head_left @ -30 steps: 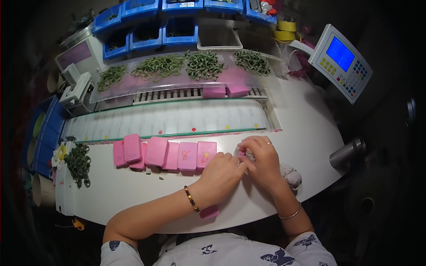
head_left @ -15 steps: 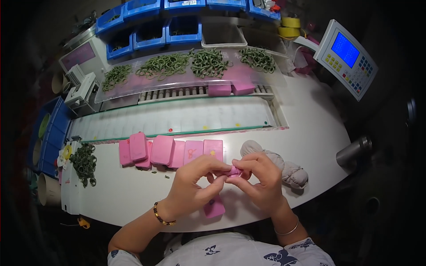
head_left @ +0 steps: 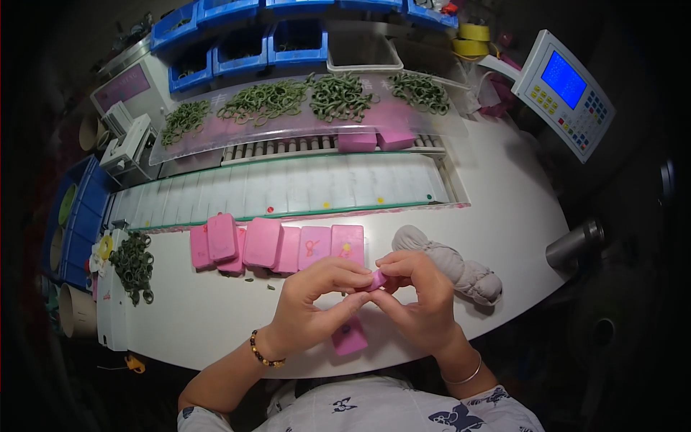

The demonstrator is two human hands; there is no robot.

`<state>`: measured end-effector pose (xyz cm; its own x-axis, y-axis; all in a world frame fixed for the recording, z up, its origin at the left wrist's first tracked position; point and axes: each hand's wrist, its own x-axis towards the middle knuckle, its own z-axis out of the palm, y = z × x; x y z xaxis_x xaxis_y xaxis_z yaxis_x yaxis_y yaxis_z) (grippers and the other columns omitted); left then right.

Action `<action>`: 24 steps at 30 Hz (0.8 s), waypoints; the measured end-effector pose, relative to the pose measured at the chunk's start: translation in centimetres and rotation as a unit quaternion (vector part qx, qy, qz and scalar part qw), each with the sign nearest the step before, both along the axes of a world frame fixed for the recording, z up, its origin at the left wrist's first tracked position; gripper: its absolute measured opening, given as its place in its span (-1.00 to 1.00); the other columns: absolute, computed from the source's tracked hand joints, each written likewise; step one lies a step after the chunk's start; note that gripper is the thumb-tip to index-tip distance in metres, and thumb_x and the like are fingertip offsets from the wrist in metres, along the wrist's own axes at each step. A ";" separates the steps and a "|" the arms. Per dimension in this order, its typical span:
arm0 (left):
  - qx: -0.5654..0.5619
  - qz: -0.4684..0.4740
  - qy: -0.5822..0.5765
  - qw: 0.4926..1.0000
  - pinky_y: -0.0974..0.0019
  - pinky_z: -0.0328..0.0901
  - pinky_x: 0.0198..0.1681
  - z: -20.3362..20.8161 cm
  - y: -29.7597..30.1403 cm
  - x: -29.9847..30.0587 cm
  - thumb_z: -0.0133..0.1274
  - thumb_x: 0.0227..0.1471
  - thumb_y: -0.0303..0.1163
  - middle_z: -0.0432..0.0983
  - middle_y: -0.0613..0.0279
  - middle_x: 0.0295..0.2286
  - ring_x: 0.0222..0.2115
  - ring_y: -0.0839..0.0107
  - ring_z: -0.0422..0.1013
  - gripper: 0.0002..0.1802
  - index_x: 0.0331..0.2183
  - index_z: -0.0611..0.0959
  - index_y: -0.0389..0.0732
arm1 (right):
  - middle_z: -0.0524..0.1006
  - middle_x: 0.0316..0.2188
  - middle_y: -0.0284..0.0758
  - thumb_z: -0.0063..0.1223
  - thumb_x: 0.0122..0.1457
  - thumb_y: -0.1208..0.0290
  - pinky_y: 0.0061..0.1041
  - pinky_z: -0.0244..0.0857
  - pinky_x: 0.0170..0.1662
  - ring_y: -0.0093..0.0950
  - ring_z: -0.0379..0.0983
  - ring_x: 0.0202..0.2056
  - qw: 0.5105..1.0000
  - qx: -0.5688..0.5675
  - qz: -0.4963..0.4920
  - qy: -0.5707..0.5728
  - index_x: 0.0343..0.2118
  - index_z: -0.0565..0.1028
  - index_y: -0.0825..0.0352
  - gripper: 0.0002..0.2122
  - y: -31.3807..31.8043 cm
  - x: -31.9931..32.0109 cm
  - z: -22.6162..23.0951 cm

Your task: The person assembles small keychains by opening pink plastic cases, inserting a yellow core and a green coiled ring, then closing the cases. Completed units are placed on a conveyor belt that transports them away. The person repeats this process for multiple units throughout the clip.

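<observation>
From the small pink piece [head_left: 377, 279], three blue bins [head_left: 241, 68] are seen toward eleven o'clock, with dark green bits held inside. Beside them, toward twelve o'clock, a gray bin [head_left: 363, 68] is placed; what is in it cannot be made out. In front of the bins, four heaps of green rings [head_left: 342, 97] are spread on a clear tray [head_left: 288, 131]. Toward nine o'clock, a round green thing [head_left: 68, 201] is held in a blue crate [head_left: 88, 222].

The small pink piece is held over the tabletop [head_left: 518, 216]. Its long side is tilted, from about eight o'clock to two o'clock; which end is the front cannot be told. It is pinched on the eight o'clock side by the left hand [head_left: 317, 291] and on the two o'clock side by the right hand [head_left: 419, 291]. In each hand the grip is almost closed, with the piece between finger and thumb. A pink block [head_left: 350, 336] is laid near, toward seven o'clock.
</observation>
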<state>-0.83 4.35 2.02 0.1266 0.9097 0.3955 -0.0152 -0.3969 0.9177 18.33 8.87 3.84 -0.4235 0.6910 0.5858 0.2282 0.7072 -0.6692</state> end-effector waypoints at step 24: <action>-0.335 -0.099 -0.354 0.867 0.40 0.44 -0.19 -0.1 -0.9 -0.8 0.14 0.19 -0.47 0.58 0.19 -0.30 -0.29 0.49 0.52 -0.89 -0.32 0.50 -0.21 | 0.46 -0.09 -0.12 0.40 -0.20 0.62 -0.35 0.41 -0.07 -0.22 0.45 -0.15 0.995 0.086 -0.039 -0.004 -0.08 0.49 0.41 -0.49 -1.6 -3.8 -1.6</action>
<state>-1.64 3.48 1.97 0.2468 0.9538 -0.1711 -0.6770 0.2961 0.6738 14.54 7.28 2.26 -0.3774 0.6115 0.6954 0.2924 0.7912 -0.5371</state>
